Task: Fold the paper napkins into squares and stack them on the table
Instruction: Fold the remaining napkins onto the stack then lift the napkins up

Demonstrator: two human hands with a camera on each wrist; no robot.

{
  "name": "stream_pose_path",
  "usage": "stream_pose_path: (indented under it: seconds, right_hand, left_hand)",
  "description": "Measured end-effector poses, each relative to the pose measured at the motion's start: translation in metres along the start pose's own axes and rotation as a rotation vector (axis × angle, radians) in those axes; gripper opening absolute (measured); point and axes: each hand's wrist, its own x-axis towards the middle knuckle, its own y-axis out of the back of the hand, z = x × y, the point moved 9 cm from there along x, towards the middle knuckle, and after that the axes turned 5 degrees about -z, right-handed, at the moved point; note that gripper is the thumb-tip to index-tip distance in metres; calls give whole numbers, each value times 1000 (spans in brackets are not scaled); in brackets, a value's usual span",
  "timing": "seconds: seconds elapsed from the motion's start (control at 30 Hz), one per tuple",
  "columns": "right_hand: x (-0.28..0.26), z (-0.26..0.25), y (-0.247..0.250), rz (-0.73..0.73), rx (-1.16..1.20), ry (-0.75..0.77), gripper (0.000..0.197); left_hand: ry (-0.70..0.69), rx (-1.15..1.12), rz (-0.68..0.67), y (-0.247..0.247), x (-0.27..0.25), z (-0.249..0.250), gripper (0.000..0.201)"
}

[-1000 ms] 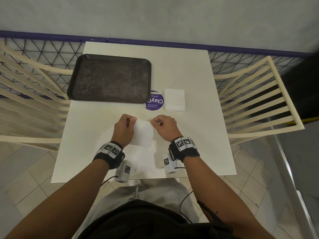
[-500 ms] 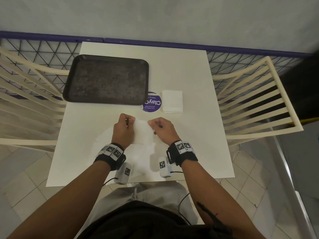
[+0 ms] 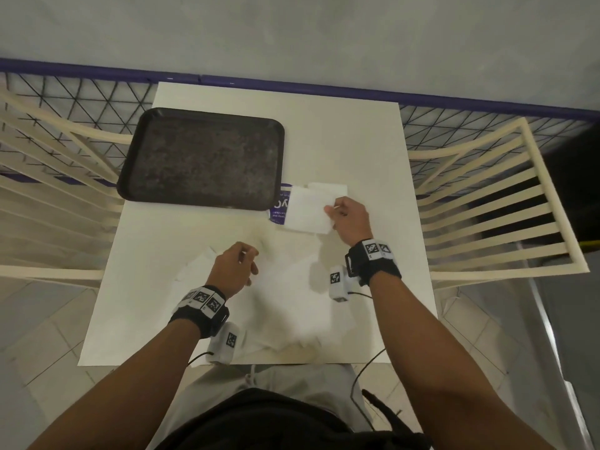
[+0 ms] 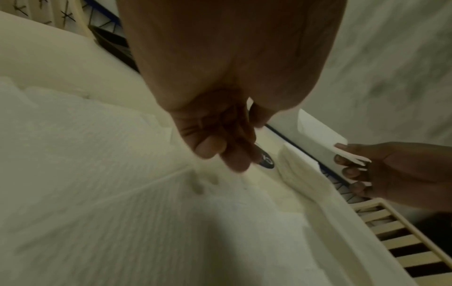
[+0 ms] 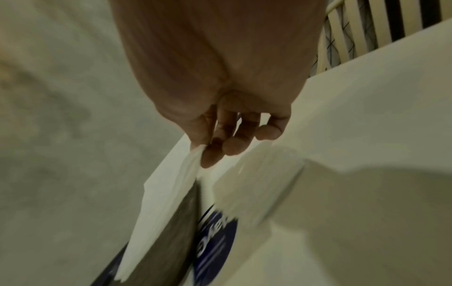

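Note:
My right hand (image 3: 331, 212) pinches a folded white napkin (image 3: 306, 211) by its right edge and holds it just above the table, partly over the stack of folded napkins (image 3: 328, 188). In the right wrist view thumb and forefinger (image 5: 206, 154) grip the napkin's (image 5: 166, 193) corner, with the stack (image 5: 257, 174) below. My left hand (image 3: 247, 262) hovers with loosely curled fingers (image 4: 210, 147), holding nothing, over the unfolded napkins (image 3: 285, 287) spread at the table's near edge. The left wrist view also shows the right hand (image 4: 391, 170) with the folded napkin (image 4: 322, 135).
A dark tray (image 3: 201, 157) lies at the back left of the white table (image 3: 357, 141). A round purple sticker (image 3: 278, 207) sits between tray and stack, half covered by the held napkin. Cream slatted chairs stand left (image 3: 48, 190) and right (image 3: 487, 206).
Both hands held the folded napkin at the table's middle. The left hand has let go; the right has carried the napkin forward and right to the stack.

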Motion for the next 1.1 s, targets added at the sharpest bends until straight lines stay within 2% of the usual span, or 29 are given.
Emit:
stream_pose_path:
  seconds: [0.13,0.23,0.37,0.57,0.7,0.83,0.93,1.1]
  right_hand:
    - [37,4,21,25,-103,-17,13]
    - [54,8,26,14,-168,-35,19]
    - [67,16,26,4,-240,-65,19]
    - [71,29,24,20,-297,-131,19]
    - [67,34,26,81,-280,-148,14]
    - [54,28,34,182,-243,-180,21]
    - [36,15,31,258,-226,-103,16]
    - [-6,-14,-16,195,-172,159,16]
  left_hand:
    - [107,51,-91,-5,4,-30,16]
    - [143,60,-92,-3,5,-40,15]
    - [163,66,-80,2,7,-48,15]
    - [173,65,-54,6,10,-49,16]
    - [163,59,-47,8,10,-49,16]
    - [159,48,-35,12,7,-47,16]
    - [149,39,-10,17,3,-47,15]
    - [125,29,13,24,-4,-48,14]
